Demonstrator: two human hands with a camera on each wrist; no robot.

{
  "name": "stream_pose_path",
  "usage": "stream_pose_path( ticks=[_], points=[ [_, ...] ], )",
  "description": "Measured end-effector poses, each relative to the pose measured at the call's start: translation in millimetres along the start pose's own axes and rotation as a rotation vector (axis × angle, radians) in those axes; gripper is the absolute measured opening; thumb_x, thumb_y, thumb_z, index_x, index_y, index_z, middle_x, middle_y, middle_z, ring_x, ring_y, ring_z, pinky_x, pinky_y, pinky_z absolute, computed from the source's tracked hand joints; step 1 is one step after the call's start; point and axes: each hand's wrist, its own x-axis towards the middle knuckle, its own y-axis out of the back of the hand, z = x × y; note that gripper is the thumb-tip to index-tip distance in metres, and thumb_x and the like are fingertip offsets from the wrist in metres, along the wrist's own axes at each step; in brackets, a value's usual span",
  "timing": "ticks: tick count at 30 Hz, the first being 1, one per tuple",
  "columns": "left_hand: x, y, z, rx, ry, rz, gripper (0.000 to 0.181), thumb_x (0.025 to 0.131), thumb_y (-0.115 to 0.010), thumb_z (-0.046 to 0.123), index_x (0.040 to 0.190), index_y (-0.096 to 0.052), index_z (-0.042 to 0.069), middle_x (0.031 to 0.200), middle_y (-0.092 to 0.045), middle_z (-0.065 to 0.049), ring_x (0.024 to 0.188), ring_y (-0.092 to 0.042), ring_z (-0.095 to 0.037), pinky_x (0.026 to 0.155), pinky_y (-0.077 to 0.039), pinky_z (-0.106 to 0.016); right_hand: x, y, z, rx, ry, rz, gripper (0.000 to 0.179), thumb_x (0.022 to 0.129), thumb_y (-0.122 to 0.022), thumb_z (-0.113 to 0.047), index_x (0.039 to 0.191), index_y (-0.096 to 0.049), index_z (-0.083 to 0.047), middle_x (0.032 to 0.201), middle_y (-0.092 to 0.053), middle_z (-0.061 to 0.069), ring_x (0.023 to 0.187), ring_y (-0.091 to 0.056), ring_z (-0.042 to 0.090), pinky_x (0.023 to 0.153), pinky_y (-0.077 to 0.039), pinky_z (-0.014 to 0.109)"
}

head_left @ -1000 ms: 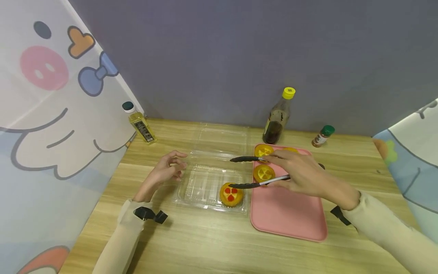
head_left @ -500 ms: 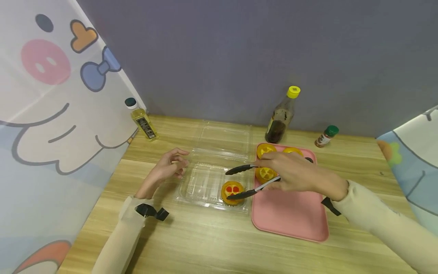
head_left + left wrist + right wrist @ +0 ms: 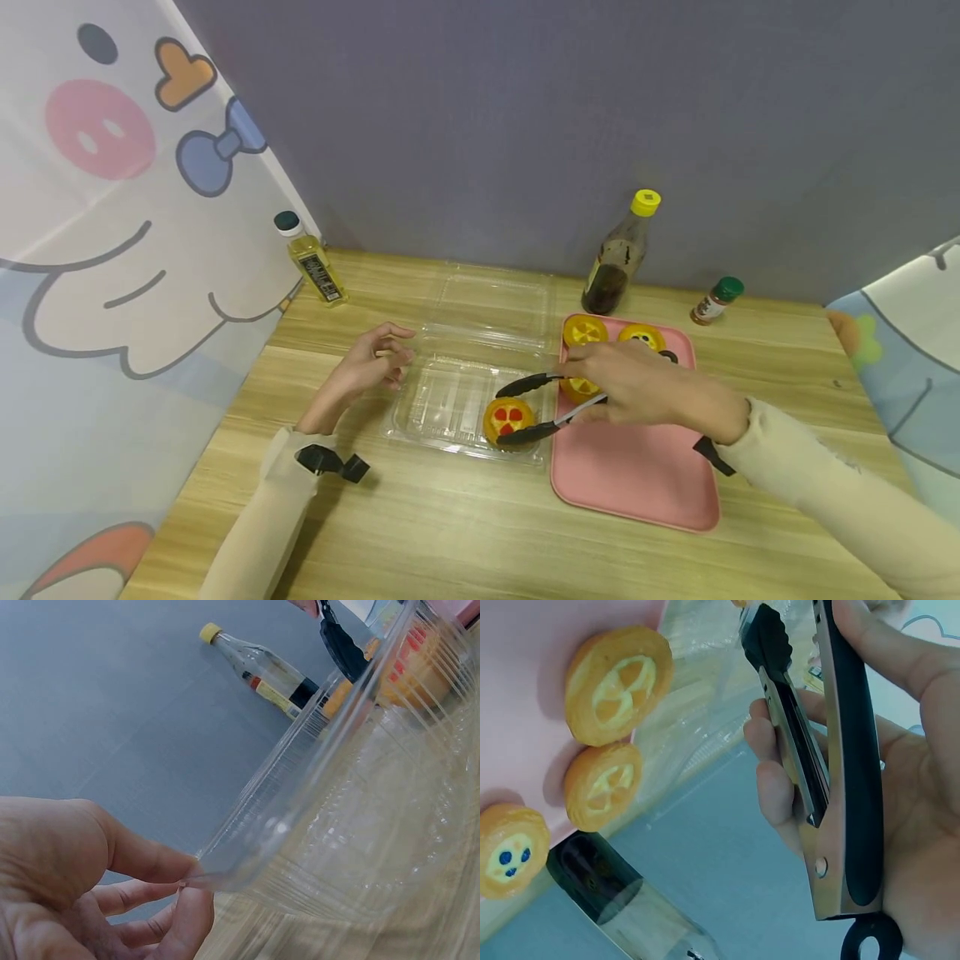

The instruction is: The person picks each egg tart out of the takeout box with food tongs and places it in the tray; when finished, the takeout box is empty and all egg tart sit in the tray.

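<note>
My left hand (image 3: 365, 364) pinches the left rim of a clear plastic clamshell box (image 3: 322, 847) between thumb and finger. The box lies opened, its lid (image 3: 491, 304) folded back. My right hand (image 3: 637, 382) grips a pair of metal tongs (image 3: 861, 765) with black handles and tips. The tong arms are spread. One black tip overlaps the near edge of an egg tart (image 3: 504, 414) with red topping; the other is just beyond the tart's far side. That tart sits in the box's right front corner.
Right of the box is a pink tray (image 3: 637, 483) bearing several tarts, including yellow-topped ones (image 3: 619, 686) and one with dark-blue dots (image 3: 511, 859). Behind stand a yellow-capped sauce bottle (image 3: 615, 258) and a green-capped jar (image 3: 716, 302); an oil bottle (image 3: 315, 267) stands back left.
My right hand has moved left and slightly toward me, bringing the tong tips from beyond the red-topped tart to either side of it. My left hand stays at the box rim.
</note>
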Motion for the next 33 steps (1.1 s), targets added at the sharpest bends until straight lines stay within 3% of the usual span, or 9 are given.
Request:
stream_pose_path(
  ticks=[5,11,16,21,33],
  points=[
    [-0.2,0.4,-0.3,0.008,0.000,-0.001,0.042,0.102,-0.061,0.003,0.143,-0.052,0.002,0.103,-0.061,-0.014,0.064,-0.060,-0.014,0.059,-0.061,-0.029,1.1,-7,-1,-0.010,-0.002,0.054,0.062,0.079,-0.091,-0.038,0.131,-0.072,-0.011,0.119,-0.072,0.001,0.087,-0.062,0.010,0.060,-0.046,0.024],
    [0.3,2.0,-1.9,0.028,-0.016,0.001,0.043,0.100,-0.061,0.000,0.143,-0.052,0.000,0.107,-0.062,-0.022,0.064,-0.061,-0.016,0.060,-0.062,-0.031,5.0,-18,0,-0.023,-0.027,0.120,0.061,0.083,-0.088,-0.038,0.134,-0.070,-0.009,0.128,-0.071,0.008,0.107,-0.070,0.024,0.059,-0.056,0.030],
    [0.2,1.8,-2.7,0.036,-0.027,-0.003,0.045,0.099,-0.062,-0.001,0.143,-0.051,-0.002,0.109,-0.063,-0.023,0.066,-0.062,-0.016,0.060,-0.062,-0.029,7.6,-25,0,0.007,-0.063,0.147,0.062,0.082,-0.089,-0.037,0.135,-0.069,-0.009,0.129,-0.070,0.008,0.101,-0.069,0.023,0.054,-0.053,0.026],
    [-0.6,1.9,-1.2,0.024,-0.019,0.001,0.045,0.099,-0.061,-0.002,0.143,-0.051,-0.001,0.109,-0.062,-0.024,0.065,-0.061,-0.016,0.060,-0.062,-0.029,3.7,-31,0,0.002,-0.076,0.174,0.072,0.081,-0.089,-0.043,0.140,-0.066,-0.010,0.133,-0.069,0.010,0.114,-0.069,0.026,0.068,-0.060,0.036],
    [0.2,2.7,-1.9,0.037,-0.030,-0.006,0.045,0.100,-0.062,0.000,0.144,-0.051,-0.002,0.105,-0.063,-0.022,0.064,-0.061,-0.014,0.059,-0.062,-0.029,-1.0,-40,-4,-0.015,-0.096,0.213,0.081,0.076,-0.092,-0.049,0.142,-0.064,-0.011,0.133,-0.068,0.009,0.105,-0.071,0.024,0.058,-0.057,0.030]
  ],
)
